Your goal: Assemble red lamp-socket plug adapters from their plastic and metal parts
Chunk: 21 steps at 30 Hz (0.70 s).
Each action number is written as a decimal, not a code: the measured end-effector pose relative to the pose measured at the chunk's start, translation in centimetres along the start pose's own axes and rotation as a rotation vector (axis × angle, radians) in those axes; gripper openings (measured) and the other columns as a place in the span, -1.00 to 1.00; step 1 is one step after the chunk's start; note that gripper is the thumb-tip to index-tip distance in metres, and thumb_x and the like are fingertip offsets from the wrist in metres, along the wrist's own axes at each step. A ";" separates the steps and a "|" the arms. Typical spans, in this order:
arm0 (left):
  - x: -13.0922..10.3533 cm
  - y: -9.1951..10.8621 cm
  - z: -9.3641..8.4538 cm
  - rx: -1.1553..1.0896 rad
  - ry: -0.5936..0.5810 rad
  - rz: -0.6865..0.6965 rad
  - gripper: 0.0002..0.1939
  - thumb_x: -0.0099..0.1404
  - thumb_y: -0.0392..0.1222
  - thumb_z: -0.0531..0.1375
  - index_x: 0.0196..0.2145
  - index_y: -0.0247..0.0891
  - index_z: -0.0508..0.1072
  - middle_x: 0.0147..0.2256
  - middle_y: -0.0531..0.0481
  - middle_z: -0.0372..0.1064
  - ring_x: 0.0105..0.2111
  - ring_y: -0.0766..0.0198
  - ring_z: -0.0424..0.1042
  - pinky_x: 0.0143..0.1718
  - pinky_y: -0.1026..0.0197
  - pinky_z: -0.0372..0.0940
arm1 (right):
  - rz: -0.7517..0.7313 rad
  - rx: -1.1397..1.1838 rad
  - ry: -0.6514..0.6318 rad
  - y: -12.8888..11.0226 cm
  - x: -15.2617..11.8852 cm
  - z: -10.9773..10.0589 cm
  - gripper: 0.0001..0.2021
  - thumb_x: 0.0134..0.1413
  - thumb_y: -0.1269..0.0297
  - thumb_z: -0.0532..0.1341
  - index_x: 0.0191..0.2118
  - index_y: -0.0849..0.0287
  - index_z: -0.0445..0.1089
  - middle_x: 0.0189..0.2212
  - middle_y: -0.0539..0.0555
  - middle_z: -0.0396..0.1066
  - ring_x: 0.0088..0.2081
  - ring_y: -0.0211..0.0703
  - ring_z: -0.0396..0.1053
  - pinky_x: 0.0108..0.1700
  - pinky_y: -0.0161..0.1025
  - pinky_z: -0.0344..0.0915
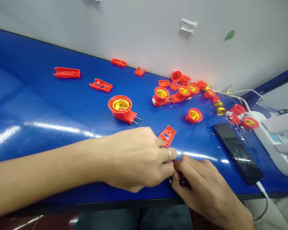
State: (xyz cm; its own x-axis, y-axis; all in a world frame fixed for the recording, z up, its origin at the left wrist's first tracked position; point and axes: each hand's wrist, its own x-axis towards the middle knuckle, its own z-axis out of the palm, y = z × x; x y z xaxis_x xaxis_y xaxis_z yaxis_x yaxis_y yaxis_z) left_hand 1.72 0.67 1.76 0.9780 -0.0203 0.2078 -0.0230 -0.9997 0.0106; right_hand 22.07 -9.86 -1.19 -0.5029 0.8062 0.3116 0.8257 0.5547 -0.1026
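Extending across the glossy blue tabletop (38,99) from the left edge of the frame, the left hand (136,159) sits at lower centre with its fingers curled; the fingertips are hidden, so whether they are clamped on anything cannot be determined. The right hand (204,185), at lower right of centre, is closed on a small dark rounded object (183,181), mostly concealed by the grip. A flat red plastic shell with cut-out holes (169,134) lies right of centre, immediately above the left fingers; contact cannot be confirmed. Near the centre of the frame rests a red plastic lamp socket with a gold-coloured threaded insert and two metal prongs (121,110). A black rectangular smartphone (237,153) lies at right, connected to a white cable (262,189).
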 end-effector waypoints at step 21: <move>-0.1 0.1 -0.9 -0.017 0.066 -0.083 -0.81 0.35 -0.21 0.13 -0.40 -0.24 0.47 -0.41 -0.04 0.41 -0.49 0.19 0.37 -0.51 0.12 0.24 | -0.053 0.127 -0.004 2.5 0.6 -1.3 -0.68 0.30 0.42 0.13 0.14 0.14 0.30 -0.41 -0.08 0.41 -0.50 -0.32 0.32 -0.45 -0.26 0.04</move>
State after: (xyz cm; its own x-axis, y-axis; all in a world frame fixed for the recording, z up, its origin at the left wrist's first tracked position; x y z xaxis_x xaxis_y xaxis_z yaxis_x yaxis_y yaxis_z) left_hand 1.42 0.57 2.60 0.9609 0.0644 0.2694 0.0536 -0.9974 0.0474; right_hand 24.16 -8.28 -0.05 -0.5461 0.7759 0.3157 0.7591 0.6178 -0.2054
